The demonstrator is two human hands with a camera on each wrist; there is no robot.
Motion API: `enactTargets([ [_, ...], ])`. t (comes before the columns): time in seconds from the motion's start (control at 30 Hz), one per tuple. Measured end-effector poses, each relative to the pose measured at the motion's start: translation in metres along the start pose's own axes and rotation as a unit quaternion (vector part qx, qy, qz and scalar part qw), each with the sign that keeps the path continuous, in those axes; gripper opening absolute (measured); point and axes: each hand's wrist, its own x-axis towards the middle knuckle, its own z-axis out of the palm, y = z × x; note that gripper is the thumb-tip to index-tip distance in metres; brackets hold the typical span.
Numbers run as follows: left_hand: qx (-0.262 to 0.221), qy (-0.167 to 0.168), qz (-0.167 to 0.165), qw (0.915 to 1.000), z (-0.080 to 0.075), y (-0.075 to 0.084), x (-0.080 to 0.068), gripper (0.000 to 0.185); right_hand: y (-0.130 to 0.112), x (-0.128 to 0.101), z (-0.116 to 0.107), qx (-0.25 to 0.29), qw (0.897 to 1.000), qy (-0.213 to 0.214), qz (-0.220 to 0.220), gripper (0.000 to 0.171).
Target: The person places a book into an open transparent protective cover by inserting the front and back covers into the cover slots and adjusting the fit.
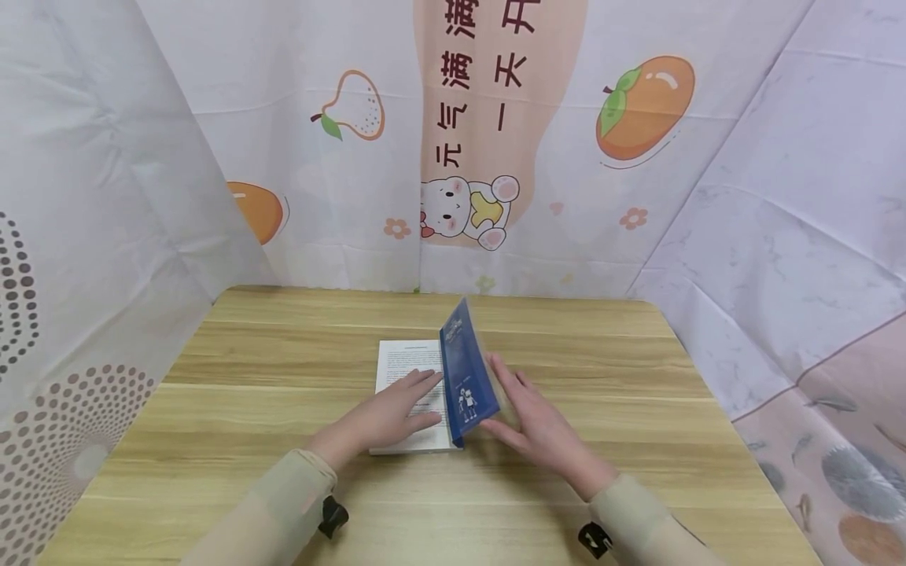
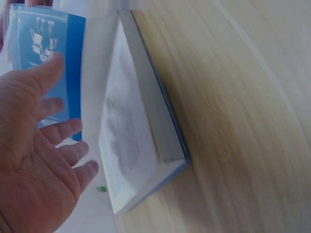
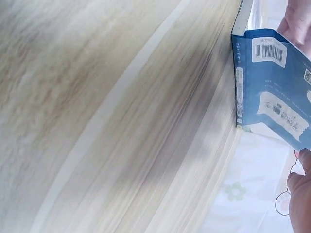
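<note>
An open book (image 1: 406, 362) lies on the wooden table, its printed page facing up. Its blue cover (image 1: 463, 373) stands tilted up from the book's right side, with small white figures on the inner flap. My left hand (image 1: 392, 413) hovers at the page, fingers spread and fairly straight, the tips near the cover's fold. On the other side, my right hand (image 1: 541, 428) touches the cover's outer edge with extended fingers. The right wrist view shows the outside of the cover (image 3: 272, 80) with a barcode and the spine; only part of the right hand (image 3: 302, 189) appears there.
The wooden table (image 1: 283, 354) spreads around the book on all sides. Behind it hangs a white cloth (image 1: 318, 204) printed with fruit, characters and a cartoon animal. More patterned cloth (image 1: 778, 236) hangs at the left and right.
</note>
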Motion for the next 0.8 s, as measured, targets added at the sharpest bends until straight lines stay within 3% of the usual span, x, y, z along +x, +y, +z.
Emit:
enactTargets([
  [0.17,-0.063,0.017,0.012,0.9978,-0.005,0.013,0.0,0.072,-0.001,0.003,0.004,0.0,1.0,0.0,-0.026,0.1],
  [0.37,-0.14,0.025,0.008,0.9898,-0.009,0.025,0.0,0.072,-0.006,0.006,0.007,0.014,0.999,-0.038,-0.024,0.095],
  [0.5,-0.198,0.026,-0.009,0.9798,-0.009,0.029,0.001,0.069,-0.008,0.006,0.01,0.019,0.997,-0.065,-0.029,0.094],
  [0.67,-0.237,0.036,-0.033,0.9703,-0.01,0.034,0.0,0.07,-0.011,0.007,0.016,0.025,0.995,-0.089,-0.047,0.095],
  [0.8,-0.303,0.036,-0.056,0.9508,-0.011,0.037,0.0,0.073,-0.015,0.009,0.02,0.03,0.991,-0.124,-0.043,0.094],
])
